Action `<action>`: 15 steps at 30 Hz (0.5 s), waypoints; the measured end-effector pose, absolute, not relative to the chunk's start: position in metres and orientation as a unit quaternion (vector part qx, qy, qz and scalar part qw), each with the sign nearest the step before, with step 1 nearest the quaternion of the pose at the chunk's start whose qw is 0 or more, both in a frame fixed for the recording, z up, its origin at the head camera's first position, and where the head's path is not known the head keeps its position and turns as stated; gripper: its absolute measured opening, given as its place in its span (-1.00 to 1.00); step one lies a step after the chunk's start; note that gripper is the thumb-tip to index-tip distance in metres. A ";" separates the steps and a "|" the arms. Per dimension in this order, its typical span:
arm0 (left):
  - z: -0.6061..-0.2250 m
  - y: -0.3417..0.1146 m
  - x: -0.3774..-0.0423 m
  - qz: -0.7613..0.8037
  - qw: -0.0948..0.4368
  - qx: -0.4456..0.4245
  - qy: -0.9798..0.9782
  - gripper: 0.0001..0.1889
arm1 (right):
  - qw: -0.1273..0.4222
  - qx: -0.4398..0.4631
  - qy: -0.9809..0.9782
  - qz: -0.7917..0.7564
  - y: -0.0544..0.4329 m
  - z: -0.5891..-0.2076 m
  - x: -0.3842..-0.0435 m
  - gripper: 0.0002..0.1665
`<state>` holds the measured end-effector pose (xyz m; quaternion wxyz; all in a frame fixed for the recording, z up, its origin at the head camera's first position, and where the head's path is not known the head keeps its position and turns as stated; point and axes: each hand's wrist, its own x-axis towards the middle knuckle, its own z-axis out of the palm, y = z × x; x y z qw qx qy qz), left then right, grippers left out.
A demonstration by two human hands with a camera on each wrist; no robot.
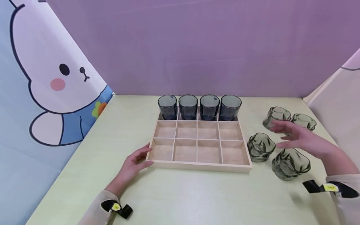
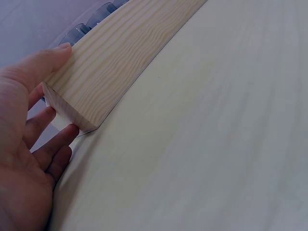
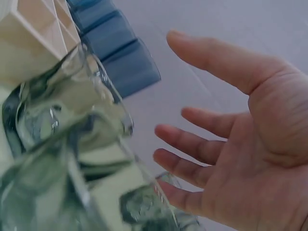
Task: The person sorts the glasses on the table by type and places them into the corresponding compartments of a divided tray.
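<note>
1. My left hand [image 1: 134,163] rests its straight fingers [image 2: 57,54] on the tray's [image 1: 201,166] near-left corner.
2. My right hand [image 1: 302,139], fingers [image 3: 192,147] spread, hovers among green glasses [image 1: 260,147] right of the tray, holding nothing.

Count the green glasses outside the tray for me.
4, all right of the tray: two far ones behind the right hand, one beside the tray, one nearest. None seems hidden.

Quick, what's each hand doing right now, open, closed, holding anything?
Left hand: open, straight fingers resting against the near left corner of the wooden tray.
Right hand: open, holding nothing, hovering among the green glasses.
</note>
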<state>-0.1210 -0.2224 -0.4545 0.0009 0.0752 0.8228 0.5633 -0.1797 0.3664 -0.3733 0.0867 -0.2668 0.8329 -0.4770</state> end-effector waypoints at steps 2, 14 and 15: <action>-0.454 -0.223 -0.121 0.565 0.003 0.074 0.822 -0.49 | 0.099 -0.273 0.832 -0.472 0.372 -0.376 -0.175 -0.07; -0.454 -0.225 -0.122 0.573 0.007 0.078 0.816 -0.49 | 0.159 -0.386 0.749 -0.514 0.406 -0.397 -0.159 0.03; -0.454 -0.225 -0.122 0.573 0.007 0.078 0.816 -0.49 | 0.161 -0.401 0.733 -0.525 0.409 -0.400 -0.159 0.05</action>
